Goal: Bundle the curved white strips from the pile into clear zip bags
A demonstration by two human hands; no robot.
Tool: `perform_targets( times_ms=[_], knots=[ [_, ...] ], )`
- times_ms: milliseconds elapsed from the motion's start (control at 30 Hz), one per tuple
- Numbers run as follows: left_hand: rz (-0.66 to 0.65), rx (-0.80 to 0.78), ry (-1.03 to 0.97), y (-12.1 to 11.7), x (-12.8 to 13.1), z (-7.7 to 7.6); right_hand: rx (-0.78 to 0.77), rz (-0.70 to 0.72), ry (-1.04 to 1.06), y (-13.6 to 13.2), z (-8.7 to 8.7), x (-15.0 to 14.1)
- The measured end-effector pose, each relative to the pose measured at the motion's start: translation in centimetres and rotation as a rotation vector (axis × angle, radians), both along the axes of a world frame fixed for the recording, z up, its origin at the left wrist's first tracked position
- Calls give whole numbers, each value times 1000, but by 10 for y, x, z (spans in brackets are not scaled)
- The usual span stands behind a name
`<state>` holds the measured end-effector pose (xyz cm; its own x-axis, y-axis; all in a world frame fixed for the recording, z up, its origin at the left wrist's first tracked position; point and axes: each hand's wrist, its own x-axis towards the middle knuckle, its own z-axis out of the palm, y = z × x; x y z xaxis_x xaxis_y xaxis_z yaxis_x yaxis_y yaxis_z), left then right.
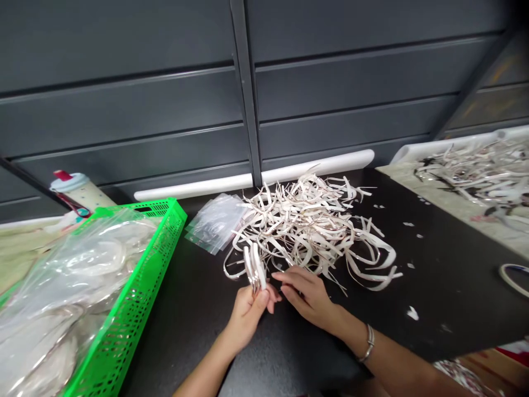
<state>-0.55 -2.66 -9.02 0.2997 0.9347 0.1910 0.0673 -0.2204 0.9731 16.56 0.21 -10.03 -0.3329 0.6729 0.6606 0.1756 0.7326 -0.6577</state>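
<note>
My left hand [249, 310] is closed around the lower end of a few white and silver strips [255, 266], which stand up curved above the thumb. Just to its right is my right hand [306, 295], fingers stretched out and apart, with nothing visible in it. Behind both hands lies a tangled pile of white strips with shiny brownish edges [308, 226] on the black table [397, 314]. Clear plastic bags [217, 220] lie in a flat stack against the pile's left side.
To the left, a green plastic basket [140, 309] holds filled clear bags [99, 259]. A cup with a pale lid [80, 190] stands behind it. More strips [483, 173] cover the right-hand surface, near a tape roll [514, 278]. White rolls [322, 165] lie along the grey wall.
</note>
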Motion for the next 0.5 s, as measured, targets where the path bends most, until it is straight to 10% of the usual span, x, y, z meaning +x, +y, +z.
perform_targets(
  times_ms=[367,500],
  knots=[
    [167,-345,-665,12,-2,2,-40,-301,-849,45,3,51],
    [103,-536,-870,16,-9,5,-70,-267,-747,46,4,52]
  ],
)
